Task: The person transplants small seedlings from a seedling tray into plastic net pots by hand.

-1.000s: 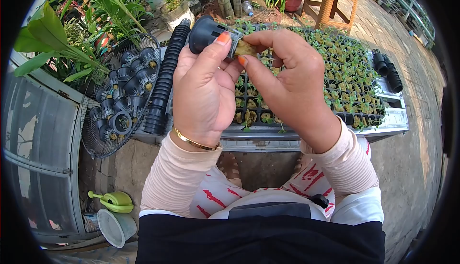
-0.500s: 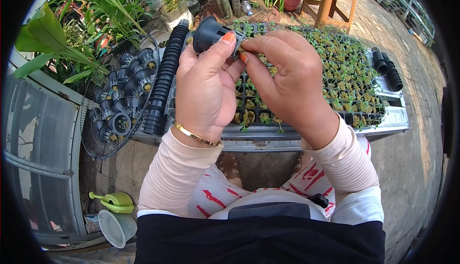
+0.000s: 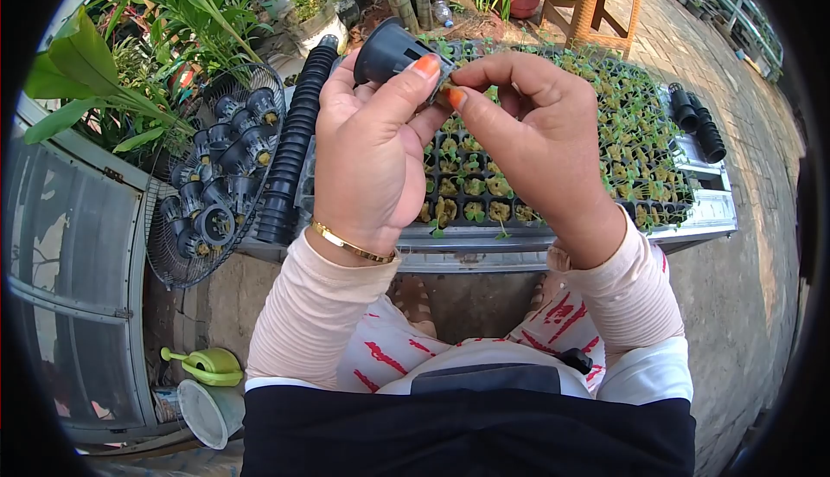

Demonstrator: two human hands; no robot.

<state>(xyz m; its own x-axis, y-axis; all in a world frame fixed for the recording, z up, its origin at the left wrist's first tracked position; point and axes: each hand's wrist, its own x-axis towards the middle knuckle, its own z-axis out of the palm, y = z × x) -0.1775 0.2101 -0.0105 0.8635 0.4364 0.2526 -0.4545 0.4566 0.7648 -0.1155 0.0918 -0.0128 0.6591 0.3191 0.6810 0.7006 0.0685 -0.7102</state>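
My left hand [image 3: 372, 144] is closed around a black net pot [image 3: 386, 51], which lies tilted on its side with its slotted bottom toward the right. My right hand [image 3: 540, 131] pinches at that slotted bottom, thumb and forefinger together. Something small and yellowish shows at the fingertips, perhaps part of a plug; the fingers mostly hide it. Beneath both hands a black seedling tray [image 3: 519, 211] holds many small green seedlings in yellowish plugs. To the left, a wire basket [image 3: 160, 256] contains several black net pots [image 3: 214, 224].
A long stack of nested black pots [image 3: 290, 161] lies between basket and tray. Shorter pot stacks [image 3: 709, 135] rest on the metal table [image 3: 713, 209] at the right. A brown stool [image 3: 596, 1] stands behind. On the floor at left are a green watering can [image 3: 212, 366] and a pale bucket [image 3: 207, 412].
Both hands have shifted slightly, the right one to the right with its fingers turned. The net pot has moved a little right and up and tilted further.
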